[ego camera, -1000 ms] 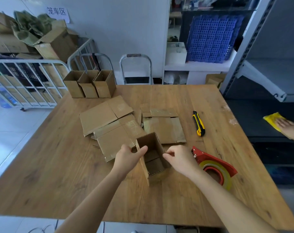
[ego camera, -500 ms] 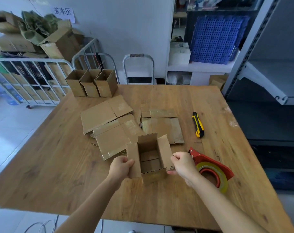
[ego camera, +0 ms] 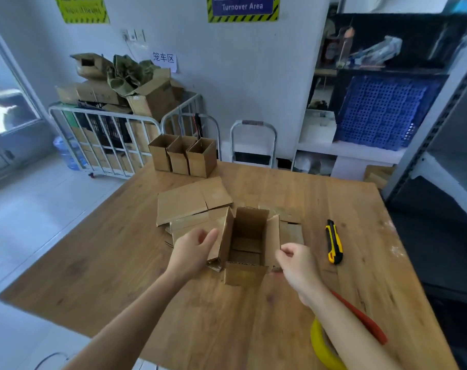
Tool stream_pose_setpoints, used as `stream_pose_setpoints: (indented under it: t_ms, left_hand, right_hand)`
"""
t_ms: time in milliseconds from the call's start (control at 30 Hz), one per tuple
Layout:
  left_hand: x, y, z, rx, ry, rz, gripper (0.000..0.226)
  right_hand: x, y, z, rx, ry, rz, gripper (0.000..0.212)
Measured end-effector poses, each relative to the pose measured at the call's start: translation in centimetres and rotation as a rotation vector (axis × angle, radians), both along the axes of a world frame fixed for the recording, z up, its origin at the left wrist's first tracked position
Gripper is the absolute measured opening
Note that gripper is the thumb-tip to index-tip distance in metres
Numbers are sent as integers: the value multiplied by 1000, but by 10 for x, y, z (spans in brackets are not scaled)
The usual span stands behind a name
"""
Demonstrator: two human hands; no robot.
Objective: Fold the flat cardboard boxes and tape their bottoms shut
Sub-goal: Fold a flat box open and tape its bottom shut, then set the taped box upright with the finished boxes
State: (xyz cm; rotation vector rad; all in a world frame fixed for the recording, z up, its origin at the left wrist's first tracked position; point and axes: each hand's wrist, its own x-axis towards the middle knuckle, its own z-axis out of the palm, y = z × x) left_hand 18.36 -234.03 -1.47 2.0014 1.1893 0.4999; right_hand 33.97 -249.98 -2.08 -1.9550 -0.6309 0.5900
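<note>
Carried forward since earlier, the light, bendable cardboard box (ego camera: 249,236), best held by its stiffer walls: left hand (ego camera: 193,251) grips its left wall, right hand (ego camera: 298,264) pinches its right flap.

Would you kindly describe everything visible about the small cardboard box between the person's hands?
The small cardboard box is brown corrugated board, upright and open-topped, its four top flaps open and folded bottom flaps visible inside. The left hand grips its left flap; the right hand seems to pinch its right flap.

"Turnover Area" on blue wall sign (ego camera: 242,6); "笼车区" on white paper (ego camera: 164,58)
</note>
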Motion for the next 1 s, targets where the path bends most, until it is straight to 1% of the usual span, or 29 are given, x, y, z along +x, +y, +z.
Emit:
stream_pose_setpoints:
  t_ms: [100, 167, 267, 367, 467, 633, 733, 767, 900, 1000]
  left_hand:
    - [-7, 13, 7, 116, 55, -13, 30]
    - [-11, 24, 11, 173, 108, -41, 28]
    - [-10, 48, 14, 258, 185, -96, 31]
    - [-3, 81, 16, 356, 268, -171, 39]
    - [8, 119, 19, 485, 375, -253, 44]
    - [28, 193, 15, 640, 481, -379, 42]
    - [41, 244, 9, 696, 508, -419, 40]
    - [45, 260, 6, 707, 512, -431, 39]
    - [64, 321, -6, 751, 524, -494, 39]
    - [78, 357, -21, 762, 550, -540, 42]
  right_hand:
    - [5, 16, 5, 53, 77, 6, 35]
    - [6, 29, 7, 74, 120, -8, 31]
    - [9, 49, 11, 74, 106, -12, 23]
    - [15, 77, 13, 66, 75, -31, 20]
    - [22, 110, 16, 52, 70, -52, 20]
    - [44, 178, 15, 23, 62, -99, 23]
    - [64, 228, 19, 44, 65, -145, 36]
    - [73, 245, 19, 53, 69, -165, 37]
    - [111, 314, 13, 33, 18, -242, 23]
    - [138, 363, 4, 42, -16, -259, 23]
